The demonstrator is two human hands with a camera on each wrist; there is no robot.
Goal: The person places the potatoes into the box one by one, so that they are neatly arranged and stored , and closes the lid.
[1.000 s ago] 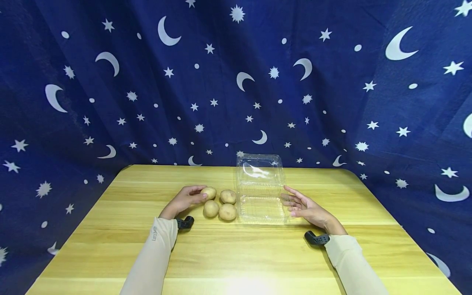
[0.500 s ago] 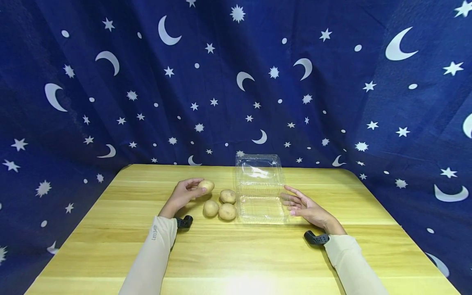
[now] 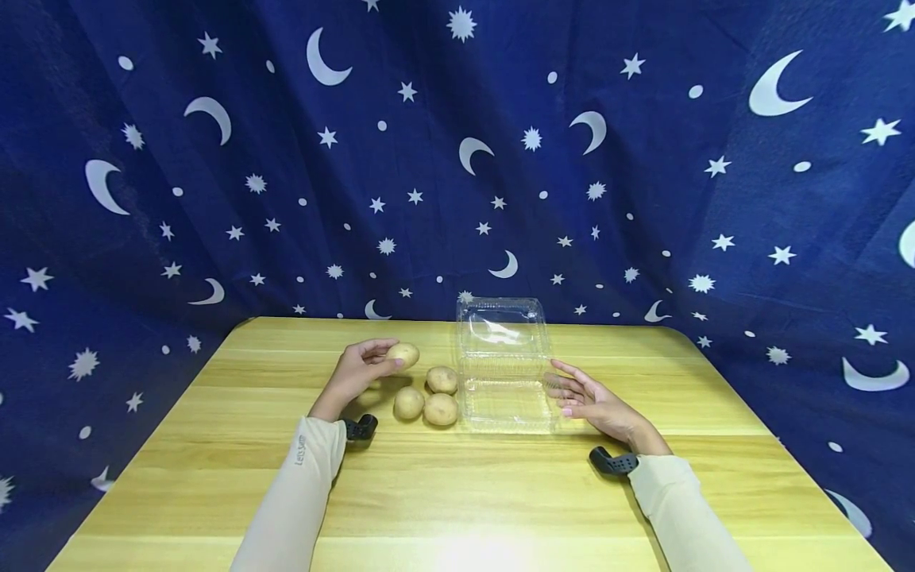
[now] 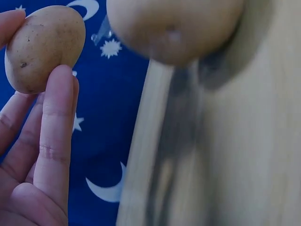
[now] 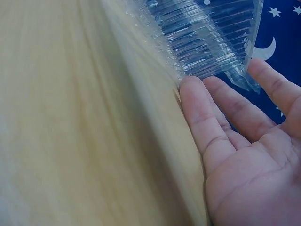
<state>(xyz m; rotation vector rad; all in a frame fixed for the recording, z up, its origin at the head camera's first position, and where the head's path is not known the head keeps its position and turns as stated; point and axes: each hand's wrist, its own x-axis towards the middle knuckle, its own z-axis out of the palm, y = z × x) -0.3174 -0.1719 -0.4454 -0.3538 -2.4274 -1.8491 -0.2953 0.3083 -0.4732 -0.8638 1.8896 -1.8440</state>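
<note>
My left hand (image 3: 355,372) pinches a pale brown potato (image 3: 404,355) between fingers and thumb, raised above the table. In the left wrist view this potato (image 4: 47,44) shows a few dark specks. Three other potatoes lie close together just right of the hand: a back one (image 3: 442,380), a front left one (image 3: 408,403) and a front right one (image 3: 441,410). A clear plastic clamshell box (image 3: 504,367) stands with its lid up, nothing inside. My right hand (image 3: 599,407) is at its right side, fingers extended; in the right wrist view fingertips meet or nearly meet its ribbed wall (image 5: 207,42).
The light wooden table (image 3: 457,492) carries all of this. Behind it hangs a dark blue cloth (image 3: 400,175) with white moons and stars, close to the table's back edge and the box's lid. A black strap-on camera (image 3: 613,462) sits on each wrist.
My left hand has lifted its potato off the table, away from the other three, then shifted slightly to the right. The right hand and the box have hardly moved.
</note>
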